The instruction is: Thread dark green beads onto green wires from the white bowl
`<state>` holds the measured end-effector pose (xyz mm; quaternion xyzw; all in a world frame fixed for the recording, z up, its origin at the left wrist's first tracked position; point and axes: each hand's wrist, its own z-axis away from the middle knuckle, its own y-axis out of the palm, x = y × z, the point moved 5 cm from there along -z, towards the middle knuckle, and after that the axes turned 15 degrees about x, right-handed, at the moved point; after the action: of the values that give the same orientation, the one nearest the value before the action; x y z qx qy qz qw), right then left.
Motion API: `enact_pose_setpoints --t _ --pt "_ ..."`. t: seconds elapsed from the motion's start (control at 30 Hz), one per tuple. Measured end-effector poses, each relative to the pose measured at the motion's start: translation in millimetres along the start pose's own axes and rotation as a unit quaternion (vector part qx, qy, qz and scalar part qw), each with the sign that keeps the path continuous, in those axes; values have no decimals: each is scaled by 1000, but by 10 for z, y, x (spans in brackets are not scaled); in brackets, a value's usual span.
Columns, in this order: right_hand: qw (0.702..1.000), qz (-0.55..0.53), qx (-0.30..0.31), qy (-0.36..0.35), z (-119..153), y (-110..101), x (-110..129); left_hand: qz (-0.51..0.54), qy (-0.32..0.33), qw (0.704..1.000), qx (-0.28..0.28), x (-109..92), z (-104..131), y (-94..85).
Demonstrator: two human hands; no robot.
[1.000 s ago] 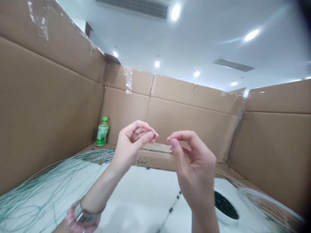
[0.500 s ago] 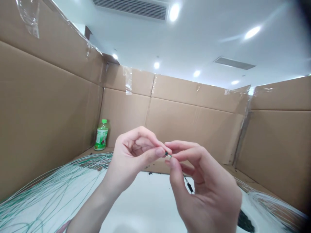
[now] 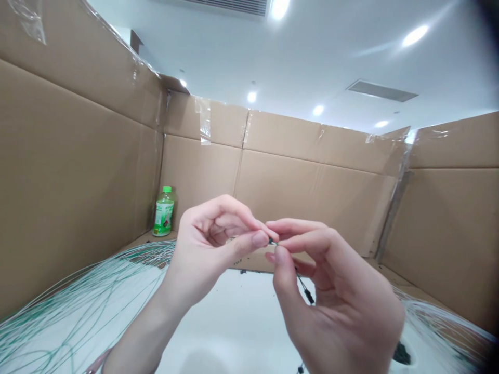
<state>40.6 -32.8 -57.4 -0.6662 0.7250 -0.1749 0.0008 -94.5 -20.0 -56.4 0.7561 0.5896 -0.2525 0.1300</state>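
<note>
Above the white table, my left hand pinches a tiny dark piece between thumb and index finger; the fingers cover most of it. Facing it, my right hand is closed at thumb and index finger on a thin green wire, whose tip meets the dark piece. Whether the wire goes into the piece, I cannot tell. Below my right fingers hangs a thin dark strand with a small black part on it. Another black bit shows under the right hand at the bottom edge.
Long green and white wires spread over the left of the white table. Pale wires lie at the right, near a dark heap. A green bottle stands in the corner. Cardboard walls enclose the table.
The view has tilted down slightly. My two hands stay fingertip to fingertip, with the right hand a little further right in view. Both grips look the same.
</note>
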Motion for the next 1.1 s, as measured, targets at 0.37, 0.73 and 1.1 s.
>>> enact_pose_setpoints --t 0.37,0.73,1.1 --pt "984 171 12 -48 -17 -11 62 -214 -6 973 -84 -135 55 29" --pt "991 127 11 -44 -26 -11 -4 -97 -61 991 -67 -6 25 32" --pt "997 61 7 -52 -42 7 -69 11 -60 997 -56 72 -5 -6"
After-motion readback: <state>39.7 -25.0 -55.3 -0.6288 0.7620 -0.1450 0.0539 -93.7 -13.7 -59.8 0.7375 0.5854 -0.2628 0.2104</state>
